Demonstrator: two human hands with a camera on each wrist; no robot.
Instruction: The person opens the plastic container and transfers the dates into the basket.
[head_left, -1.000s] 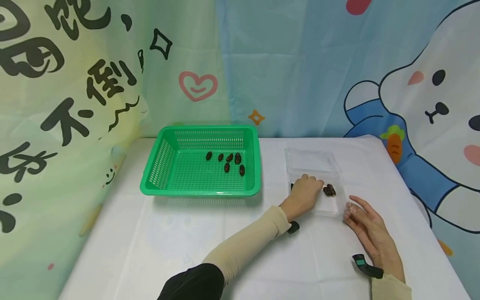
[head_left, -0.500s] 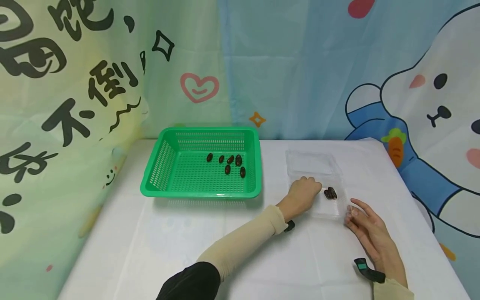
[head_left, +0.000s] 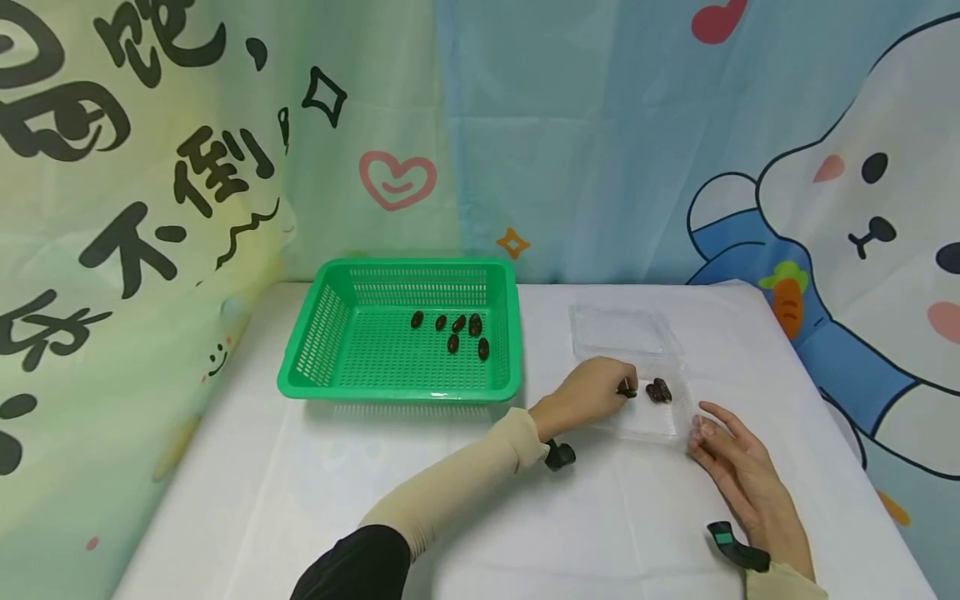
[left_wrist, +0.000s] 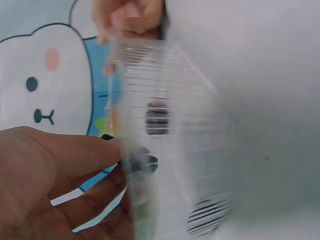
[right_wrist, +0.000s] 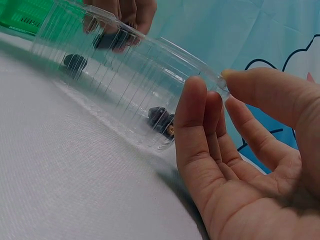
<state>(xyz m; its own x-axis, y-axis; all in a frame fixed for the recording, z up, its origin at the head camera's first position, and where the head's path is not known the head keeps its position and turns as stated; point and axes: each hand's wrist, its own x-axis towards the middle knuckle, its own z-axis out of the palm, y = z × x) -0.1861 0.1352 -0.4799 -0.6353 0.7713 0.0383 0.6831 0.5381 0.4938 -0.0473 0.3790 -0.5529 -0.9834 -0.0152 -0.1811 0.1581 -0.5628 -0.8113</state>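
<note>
In the head view my left hand (head_left: pixel 592 392) is over a clear plastic box (head_left: pixel 637 429) and pinches a dark brown date (head_left: pixel 627 388) at its fingertips. Two more dates (head_left: pixel 658 391) lie together in the box's right part. The right wrist view shows another date (right_wrist: pixel 75 62) near the box's far end, which the left hand hides in the head view. My right hand (head_left: pixel 742 475) pinches the box's right rim between thumb and fingers. The box's lid (head_left: pixel 622 329) lies folded back behind it.
A green plastic basket (head_left: pixel 300 383) with several dates (head_left: pixel 459 323) inside stands left of the box on the white cloth-covered table (head_left: pixel 375 483). A printed curtain (head_left: pixel 562 167) hangs behind the table's back edge.
My left hand has drawn slightly left within the box, and a date now shows at its fingertips. The right hand has kept its hold on the rim.
</note>
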